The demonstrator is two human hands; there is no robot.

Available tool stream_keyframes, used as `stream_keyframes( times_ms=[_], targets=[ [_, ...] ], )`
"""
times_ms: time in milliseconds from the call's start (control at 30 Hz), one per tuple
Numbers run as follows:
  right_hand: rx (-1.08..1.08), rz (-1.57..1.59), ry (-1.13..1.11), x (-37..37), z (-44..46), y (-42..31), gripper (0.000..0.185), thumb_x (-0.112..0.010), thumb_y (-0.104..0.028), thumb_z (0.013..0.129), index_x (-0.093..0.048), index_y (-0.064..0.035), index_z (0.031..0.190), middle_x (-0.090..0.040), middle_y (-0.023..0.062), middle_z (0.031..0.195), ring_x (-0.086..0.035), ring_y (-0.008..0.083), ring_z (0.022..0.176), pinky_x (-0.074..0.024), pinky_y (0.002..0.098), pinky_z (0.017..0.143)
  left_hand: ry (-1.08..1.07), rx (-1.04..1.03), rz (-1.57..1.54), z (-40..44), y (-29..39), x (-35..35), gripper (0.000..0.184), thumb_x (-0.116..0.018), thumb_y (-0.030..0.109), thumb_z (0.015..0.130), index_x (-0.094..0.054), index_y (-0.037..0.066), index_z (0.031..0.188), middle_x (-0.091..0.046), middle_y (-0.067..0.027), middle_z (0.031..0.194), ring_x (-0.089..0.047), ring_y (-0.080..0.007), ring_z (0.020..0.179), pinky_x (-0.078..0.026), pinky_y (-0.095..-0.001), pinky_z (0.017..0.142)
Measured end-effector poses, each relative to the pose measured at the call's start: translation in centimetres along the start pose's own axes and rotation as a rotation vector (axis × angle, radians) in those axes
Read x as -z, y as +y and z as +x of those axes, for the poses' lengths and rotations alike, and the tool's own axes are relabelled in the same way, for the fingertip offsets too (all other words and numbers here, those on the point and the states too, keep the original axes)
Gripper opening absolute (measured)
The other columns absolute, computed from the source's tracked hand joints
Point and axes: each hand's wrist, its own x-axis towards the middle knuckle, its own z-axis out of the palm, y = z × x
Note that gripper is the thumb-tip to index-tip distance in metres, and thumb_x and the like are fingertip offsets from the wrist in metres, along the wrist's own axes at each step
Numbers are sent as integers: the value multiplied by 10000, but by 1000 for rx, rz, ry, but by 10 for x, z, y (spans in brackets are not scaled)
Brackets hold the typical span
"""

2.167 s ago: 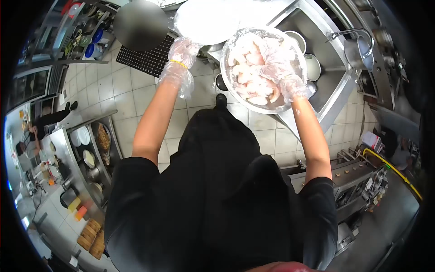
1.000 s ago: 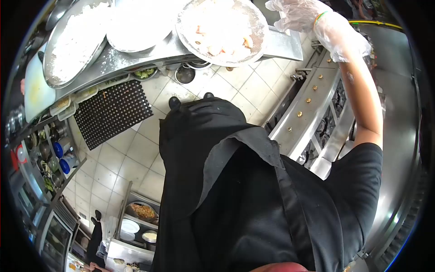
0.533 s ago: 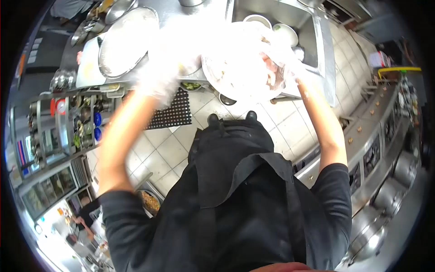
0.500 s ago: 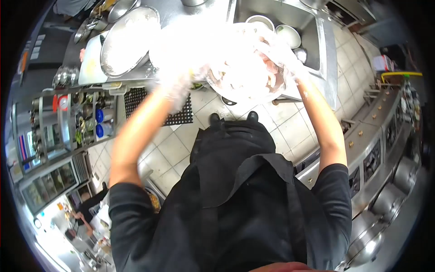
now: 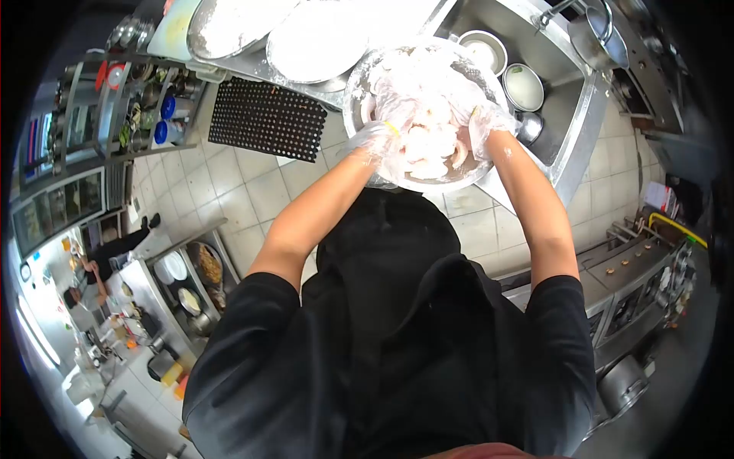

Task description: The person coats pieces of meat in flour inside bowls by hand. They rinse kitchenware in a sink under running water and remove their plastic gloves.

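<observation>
A large metal bowl [image 5: 353, 115] stands at the counter's edge beside the sink, filled with pale pieces of raw meat [image 5: 428, 145] coated in white flour. My left hand [image 5: 390, 118], in a clear plastic glove with a yellow band at the wrist, reaches into the bowl's left side. From the right, my right hand [image 5: 480, 115], also gloved in clear plastic, reaches in among the pieces. Both hands touch the floured meat. Glare, glove folds and the pieces hide the fingers, so whether they grip anything cannot be told.
Left of the bowl are a round white-covered pan [image 5: 317, 42] and a flour-dusted metal tray [image 5: 200, 34]. The sink [image 5: 569, 115] holds small bowls [image 5: 524, 86]. A black perforated mat [image 5: 267, 118] lies on the tiled floor. Another person [image 5: 115, 249] is far left.
My left hand has moved right, from near the white-covered pan into the bowl. My right hand stays at the bowl's right side. The head view has shifted.
</observation>
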Motion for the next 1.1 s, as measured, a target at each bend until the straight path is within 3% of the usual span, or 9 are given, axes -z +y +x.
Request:
stream_keyframes(
  times_ms=[200, 333, 367, 467, 567, 833, 933, 967, 1100],
  targets=[
    [-87, 333, -7, -2, -6, -9, 398, -606, -218, 811, -496, -6, 1129, -569, 89, 996, -539, 179, 891, -447, 299, 797, -193, 185, -423, 10, 90, 69, 348, -563, 153, 748, -538, 27, 1071, -598, -101, 950, -569, -231, 877, -452, -327, 796],
    [98, -262, -65, -3, -1, -30, 383, -630, -152, 789, -504, 2, 1116, -571, 81, 995, -551, 175, 885, -458, 295, 789, -297, 305, -717, 23, 59, 80, 309, -561, 54, 713, -541, -20, 1012, -605, -113, 802, -582, -178, 600, -483, -255, 532],
    [151, -447, -79, -4, 1, -37, 379, -637, -131, 782, -507, 4, 1112, -571, 79, 996, -554, 175, 884, -462, 294, 788, -318, 302, -727, 30, 60, 87, 309, -561, 54, 713, -541, -20, 1012, -605, -113, 802, -582, -178, 600, -483, -255, 532],
    [-285, -255, 79, -6, -13, -69, 385, -651, -75, 754, -517, -18, 1110, -570, 59, 993, -561, 159, 875, -470, 264, 765, -741, -393, 614, 43, 53, 107, 277, -562, 219, 772, -601, 60, 995, -619, -98, 903, -590, -210, 792, -484, -321, 667],
    [-363, -37, 214, -25, 8, -90, 277, -586, -78, 808, -536, 21, 1062, -589, 61, 981, -557, 120, 902, -473, 230, 742, -879, -297, -125, 43, 59, 142, 314, -599, 93, 745, -544, 36, 1049, -595, -116, 958, -574, -195, 871, -477, -311, 764],
    [-263, -437, 182, -178, 149, -132, 418, -691, -279, 722, -567, -65, 1060, -578, 60, 1022, -563, 117, 871, -461, 219, 676, -459, -364, -697, 54, 37, 242, 254, -613, 179, 705, -599, 67, 933, -595, -104, 886, -579, -259, 835, -472, -363, 713],
    [-794, -231, -446, -166, 210, -94, 513, -671, -350, 701, -559, -58, 1107, -606, 103, 955, -569, 184, 856, -481, 284, 721, -121, -655, -108, 79, 7, 292, 209, -610, 105, 732, -594, 36, 928, -606, -113, 856, -595, -262, 782, -482, -341, 696],
    [-599, -480, -326, -175, 205, -64, 520, -661, -357, 708, -553, -57, 1119, -611, 107, 953, -573, 196, 875, -472, 296, 761, -39, -761, -29, 88, -10, 302, 197, -618, 93, 753, -593, 18, 933, -616, -116, 878, -605, -233, 788, -483, -315, 707],
    [-212, -912, -122, -183, 195, -67, 538, -653, -340, 723, -527, -51, 1159, -620, 122, 964, -575, 197, 924, -451, 304, 826, -143, -169, -173, 96, -35, 324, 178, -614, 63, 765, -586, 4, 931, -603, -72, 859, -578, -129, 743, -474, -264, 682]
  ],
)
